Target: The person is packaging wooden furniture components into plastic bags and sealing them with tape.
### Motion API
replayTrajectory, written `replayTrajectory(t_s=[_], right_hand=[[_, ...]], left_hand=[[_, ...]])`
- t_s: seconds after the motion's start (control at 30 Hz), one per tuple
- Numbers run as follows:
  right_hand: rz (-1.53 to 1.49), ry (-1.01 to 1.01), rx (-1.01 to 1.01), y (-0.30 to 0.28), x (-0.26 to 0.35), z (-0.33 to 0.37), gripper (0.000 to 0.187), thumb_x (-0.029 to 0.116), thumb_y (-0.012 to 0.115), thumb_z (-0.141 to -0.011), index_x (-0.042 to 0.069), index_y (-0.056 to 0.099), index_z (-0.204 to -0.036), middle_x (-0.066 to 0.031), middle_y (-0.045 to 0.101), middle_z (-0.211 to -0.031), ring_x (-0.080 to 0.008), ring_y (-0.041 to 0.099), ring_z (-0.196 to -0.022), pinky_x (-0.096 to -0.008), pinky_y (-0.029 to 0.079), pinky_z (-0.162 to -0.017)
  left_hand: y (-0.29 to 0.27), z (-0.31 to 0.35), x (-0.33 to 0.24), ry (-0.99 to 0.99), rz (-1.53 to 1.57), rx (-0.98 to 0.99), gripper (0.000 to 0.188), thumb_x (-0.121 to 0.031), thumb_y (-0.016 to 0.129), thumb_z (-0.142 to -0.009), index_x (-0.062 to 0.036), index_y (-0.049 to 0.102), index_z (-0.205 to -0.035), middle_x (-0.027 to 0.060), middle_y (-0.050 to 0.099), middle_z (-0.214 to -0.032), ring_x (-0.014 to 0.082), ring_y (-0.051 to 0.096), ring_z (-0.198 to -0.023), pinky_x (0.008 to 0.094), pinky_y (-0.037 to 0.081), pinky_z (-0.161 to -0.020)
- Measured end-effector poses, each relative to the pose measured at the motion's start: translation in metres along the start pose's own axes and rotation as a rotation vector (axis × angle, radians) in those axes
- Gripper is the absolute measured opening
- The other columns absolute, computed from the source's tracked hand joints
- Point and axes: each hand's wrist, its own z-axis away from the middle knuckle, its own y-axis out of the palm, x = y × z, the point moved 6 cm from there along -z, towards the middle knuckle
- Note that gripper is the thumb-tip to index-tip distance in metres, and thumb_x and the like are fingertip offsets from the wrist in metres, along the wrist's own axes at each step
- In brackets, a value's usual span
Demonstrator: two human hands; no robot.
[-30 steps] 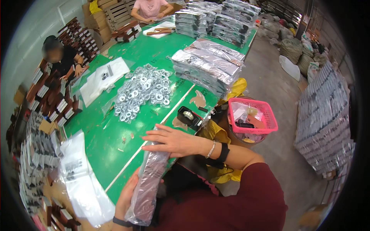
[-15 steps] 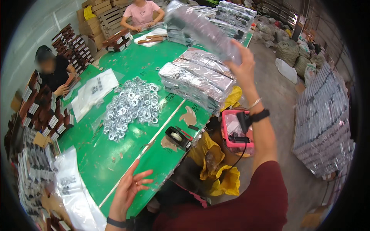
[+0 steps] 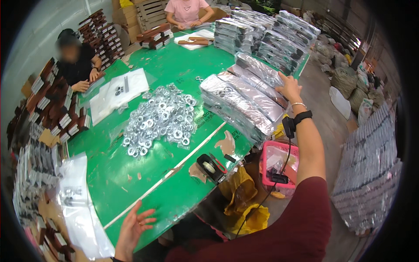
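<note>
My right hand (image 3: 289, 88) grips the near end of a long plastic-wrapped package (image 3: 257, 69). That package lies on the far side of a stack of similar wrapped packages (image 3: 239, 102) along the right edge of the green table (image 3: 111, 174). Above the table's near edge, my left hand (image 3: 134, 227) hovers with its fingers apart and nothing in it. A tape dispenser (image 3: 211, 167) with a red-handled tool beside it sits between my hands. Left of the stack is a heap of small bagged metal rings (image 3: 159, 118).
White plastic bags (image 3: 120, 92) lie flat on the table. Two people work across it, near stacks of brown wooden pieces (image 3: 56, 100). A pink basket (image 3: 279, 163) stands below the right edge. More wrapped packages (image 3: 366, 170) are piled on the floor at right.
My right hand has lowered the wrapped package from the air onto the stack. My left hand has dropped slightly toward the lower edge, still empty. The view has shifted.
</note>
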Motion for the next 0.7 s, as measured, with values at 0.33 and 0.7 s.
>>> replayTrajectory(t_s=[0.33, 0.7], right_hand=[[-0.957, -0.766, 0.255, -0.046, 0.174, 0.155, 0.042, 0.003, 0.061, -0.091, -0.001, 0.059, -0.133, -0.0144, 0.063, -0.129, -0.022, 0.059, -0.118, -0.0356, 0.043, -0.104], [-0.949, -1.328, 1.174, -0.016, 0.379, 0.487, 0.042, 0.005, 0.07, -0.083, 0.001, 0.065, -0.124, -0.015, 0.072, -0.104, -0.0253, 0.068, -0.099, -0.0348, 0.05, -0.091]], left_hand=[[-0.006, 0.013, 0.011, 0.035, -0.352, -0.124, 0.06, -0.037, 0.055, -0.101, -0.0101, 0.038, -0.152, 0.0101, 0.063, -0.129, 0.0178, 0.061, -0.106, 0.0325, 0.052, -0.091], [-0.186, 0.343, 0.067, 0.208, -0.656, -1.41, 0.031, -0.024, 0.068, -0.089, -0.0075, 0.069, -0.115, 0.01, 0.072, -0.09, 0.0216, 0.07, -0.084, 0.0354, 0.053, -0.076]])
